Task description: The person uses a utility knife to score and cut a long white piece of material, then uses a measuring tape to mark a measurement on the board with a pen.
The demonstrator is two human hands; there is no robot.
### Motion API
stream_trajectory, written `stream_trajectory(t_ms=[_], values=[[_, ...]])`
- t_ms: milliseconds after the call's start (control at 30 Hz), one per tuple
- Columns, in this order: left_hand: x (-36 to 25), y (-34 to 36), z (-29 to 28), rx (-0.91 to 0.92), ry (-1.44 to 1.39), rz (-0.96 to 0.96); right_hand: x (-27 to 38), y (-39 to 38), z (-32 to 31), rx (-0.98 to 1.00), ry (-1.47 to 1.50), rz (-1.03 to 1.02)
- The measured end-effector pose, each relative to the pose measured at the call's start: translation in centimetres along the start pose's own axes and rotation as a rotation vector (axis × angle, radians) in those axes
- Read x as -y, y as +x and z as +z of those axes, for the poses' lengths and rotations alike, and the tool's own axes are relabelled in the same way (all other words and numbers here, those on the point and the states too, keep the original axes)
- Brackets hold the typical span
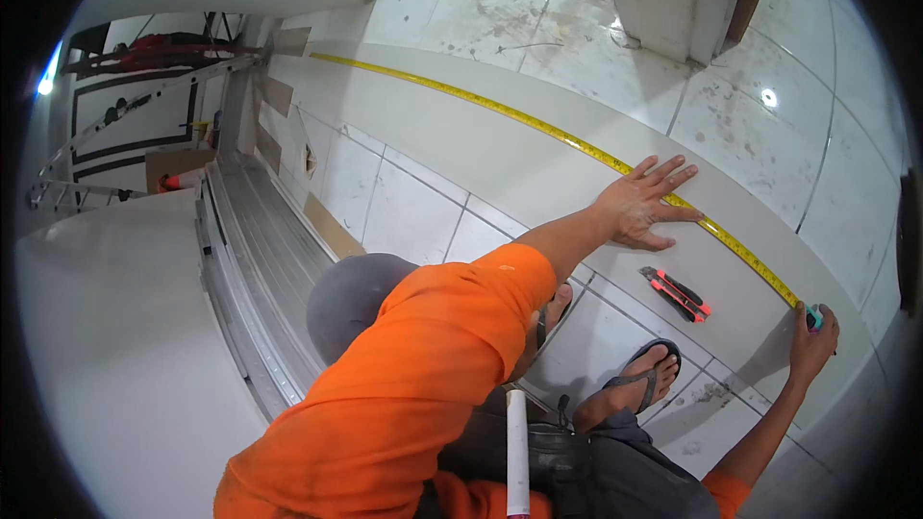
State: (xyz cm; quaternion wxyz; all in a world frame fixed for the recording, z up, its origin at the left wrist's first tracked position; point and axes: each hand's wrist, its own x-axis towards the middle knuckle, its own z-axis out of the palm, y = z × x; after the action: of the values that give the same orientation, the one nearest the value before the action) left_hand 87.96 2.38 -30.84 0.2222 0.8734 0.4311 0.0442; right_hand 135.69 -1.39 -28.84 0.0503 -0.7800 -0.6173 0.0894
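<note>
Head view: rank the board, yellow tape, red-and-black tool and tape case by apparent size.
Largest to smallest:
1. Board
2. Yellow tape, long but thin
3. Red-and-black tool
4. Tape case, partly covered by the right hand

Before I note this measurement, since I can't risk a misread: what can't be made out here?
Head view:
Yellow tape: markings too small to read; one stretch hidden by the left hand.
Tape case: partly hidden by the right hand.
Left foot: mostly hidden by the orange sleeve and arm.
</note>
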Motion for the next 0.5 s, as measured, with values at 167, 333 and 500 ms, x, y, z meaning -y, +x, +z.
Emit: stream_trajectory(t_ms=[167, 333, 500], values=[[-0.2, 1.1, 1.1, 0.04, -0.067, 0.014, 0.1, -0.7, 0.6, -0.093, 0.131, -0.11], [-0.3, 0.5, -0.1, 0.084, 0.094, -0.062, 3.6, -1.4, 1.8, -0.108, 0.032, -0.132], [-1.3, 1.0, -1.0, 0.154, 0.166, -0.092, 0.5, -1.3, -0.9, -0.121, -0.039, 0.005]])
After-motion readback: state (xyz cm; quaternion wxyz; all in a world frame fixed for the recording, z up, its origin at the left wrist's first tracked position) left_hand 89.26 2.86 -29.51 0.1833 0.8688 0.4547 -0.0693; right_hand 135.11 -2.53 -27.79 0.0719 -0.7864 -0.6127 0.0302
